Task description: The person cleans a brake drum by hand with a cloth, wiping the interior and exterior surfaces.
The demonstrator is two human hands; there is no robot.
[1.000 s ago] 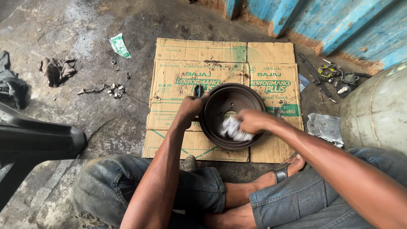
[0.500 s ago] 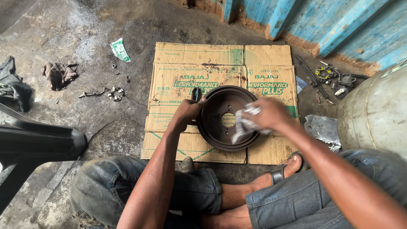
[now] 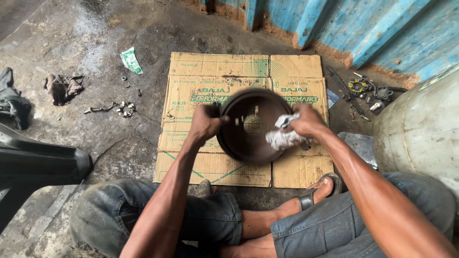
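Grimy concrete floor (image 3: 95,43), flattened cardboard (image 3: 215,71) by blue wall. Left hand (image 3: 204,123) grips the rusty round drum (image 3: 248,125); right hand (image 3: 306,125) clutches a crumpled white rag (image 3: 283,138).

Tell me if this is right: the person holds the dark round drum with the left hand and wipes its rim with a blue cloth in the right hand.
Not quite: in the head view the cloth in the right hand is white, not blue. The left hand does hold the dark round drum.
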